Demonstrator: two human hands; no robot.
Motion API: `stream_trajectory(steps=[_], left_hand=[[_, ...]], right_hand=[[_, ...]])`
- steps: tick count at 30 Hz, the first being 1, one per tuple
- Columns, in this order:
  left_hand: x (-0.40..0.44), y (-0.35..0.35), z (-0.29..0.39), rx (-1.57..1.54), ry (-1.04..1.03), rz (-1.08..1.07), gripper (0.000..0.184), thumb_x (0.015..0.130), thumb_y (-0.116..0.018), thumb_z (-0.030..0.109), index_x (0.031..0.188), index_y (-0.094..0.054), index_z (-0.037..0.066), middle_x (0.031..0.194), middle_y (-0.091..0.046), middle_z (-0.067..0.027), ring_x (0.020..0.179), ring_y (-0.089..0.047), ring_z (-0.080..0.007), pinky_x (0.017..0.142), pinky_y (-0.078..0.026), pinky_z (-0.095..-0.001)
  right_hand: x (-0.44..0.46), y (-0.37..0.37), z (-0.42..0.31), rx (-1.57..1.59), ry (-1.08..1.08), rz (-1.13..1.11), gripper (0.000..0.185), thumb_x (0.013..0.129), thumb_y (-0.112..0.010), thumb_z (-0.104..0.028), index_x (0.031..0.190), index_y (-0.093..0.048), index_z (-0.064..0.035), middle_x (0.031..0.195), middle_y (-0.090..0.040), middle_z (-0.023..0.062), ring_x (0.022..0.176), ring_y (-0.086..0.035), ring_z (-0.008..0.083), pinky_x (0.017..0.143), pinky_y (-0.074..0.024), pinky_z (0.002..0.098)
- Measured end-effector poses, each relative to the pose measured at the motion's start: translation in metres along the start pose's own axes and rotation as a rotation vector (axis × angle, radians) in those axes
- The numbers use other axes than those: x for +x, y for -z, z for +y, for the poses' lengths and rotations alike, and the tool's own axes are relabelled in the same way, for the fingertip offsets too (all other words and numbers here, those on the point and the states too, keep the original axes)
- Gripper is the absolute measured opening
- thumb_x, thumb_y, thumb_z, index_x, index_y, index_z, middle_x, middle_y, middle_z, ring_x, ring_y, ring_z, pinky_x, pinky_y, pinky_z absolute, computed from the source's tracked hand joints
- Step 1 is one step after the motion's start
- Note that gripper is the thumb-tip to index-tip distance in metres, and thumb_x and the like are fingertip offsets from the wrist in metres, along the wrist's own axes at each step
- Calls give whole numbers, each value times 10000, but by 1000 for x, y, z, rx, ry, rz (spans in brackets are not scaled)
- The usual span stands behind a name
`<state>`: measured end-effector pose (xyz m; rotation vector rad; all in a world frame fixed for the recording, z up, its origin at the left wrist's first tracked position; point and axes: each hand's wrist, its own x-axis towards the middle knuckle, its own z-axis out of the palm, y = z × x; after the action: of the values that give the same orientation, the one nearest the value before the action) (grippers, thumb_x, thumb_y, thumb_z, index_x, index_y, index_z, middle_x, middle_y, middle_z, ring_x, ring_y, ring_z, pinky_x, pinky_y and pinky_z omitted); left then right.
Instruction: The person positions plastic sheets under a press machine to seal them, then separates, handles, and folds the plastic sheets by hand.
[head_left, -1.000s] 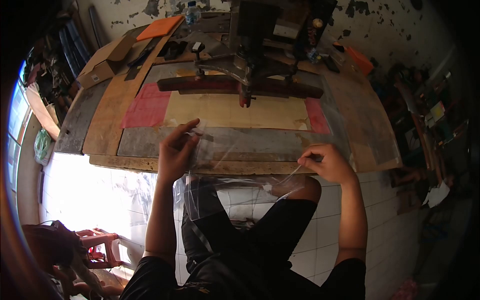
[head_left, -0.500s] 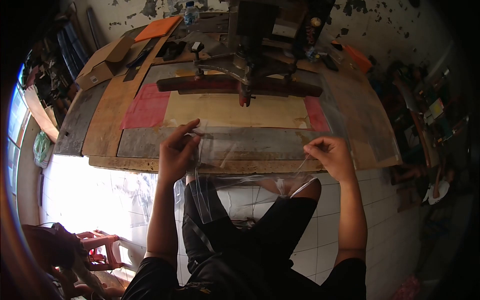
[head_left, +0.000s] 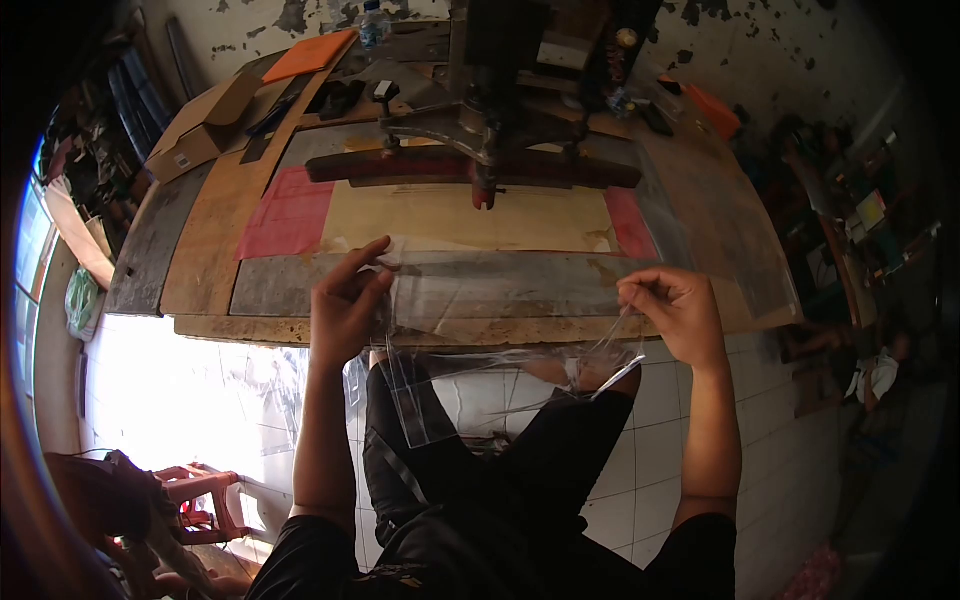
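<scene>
Between my two hands hangs a clear plastic sheet (head_left: 470, 300), crumpled along its lower part and draped over the table's front edge toward my lap. My left hand (head_left: 345, 305) grips its left side, index finger raised and thumb pressed against the plastic. At the right, my right hand (head_left: 675, 310) pinches the sheet's other end between thumb and fingertips. Beyond the hands, a beige pad (head_left: 465, 215) with red ends lies on the worktable, under the dark bar (head_left: 470, 172) of a press.
A cardboard box (head_left: 195, 130) and an orange folder (head_left: 310, 55) lie at the back left, near a water bottle (head_left: 372, 25). A red stool (head_left: 205, 500) stands at lower left. Another person (head_left: 875, 375) is at far right.
My right hand has shifted slightly right, drawing its end of the plastic with it. The left hand keeps its hold, and the view has moved a little.
</scene>
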<state>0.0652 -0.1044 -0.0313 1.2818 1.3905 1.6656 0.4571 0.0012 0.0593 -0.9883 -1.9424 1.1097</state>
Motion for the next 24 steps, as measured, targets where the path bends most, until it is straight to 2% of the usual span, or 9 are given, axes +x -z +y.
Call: stream_trajectory(steps=[7,14,24], left_hand=[[0,2,1,-18,19,-19,430,998,-700,10,1420,-626,-21,1065,-741,-29,879,-624,-16,785,-485,-185],[-1,2,-2,-50,-3,-12,438,992,-700,-4,1421,-618,-35,1126,-745,-65,942,-677,-54,841,-525,-210],[0,3,-3,-46,-17,-17,434,983,-719,20,1403,-625,-38,1159,-755,-101,968,-704,-81,862,-550,-238]], right_hand=[[-2,0,-11,65,-9,6,215,980,-735,-14,1174,-665,46,924,-764,108,831,-732,127,765,-583,253],[0,9,-7,61,6,-78,206,977,-724,9,1167,-653,44,977,-761,113,893,-736,142,813,-585,265],[1,-1,8,133,-11,55,246,958,-715,29,1176,-600,20,997,-755,98,939,-723,135,861,-551,268]])
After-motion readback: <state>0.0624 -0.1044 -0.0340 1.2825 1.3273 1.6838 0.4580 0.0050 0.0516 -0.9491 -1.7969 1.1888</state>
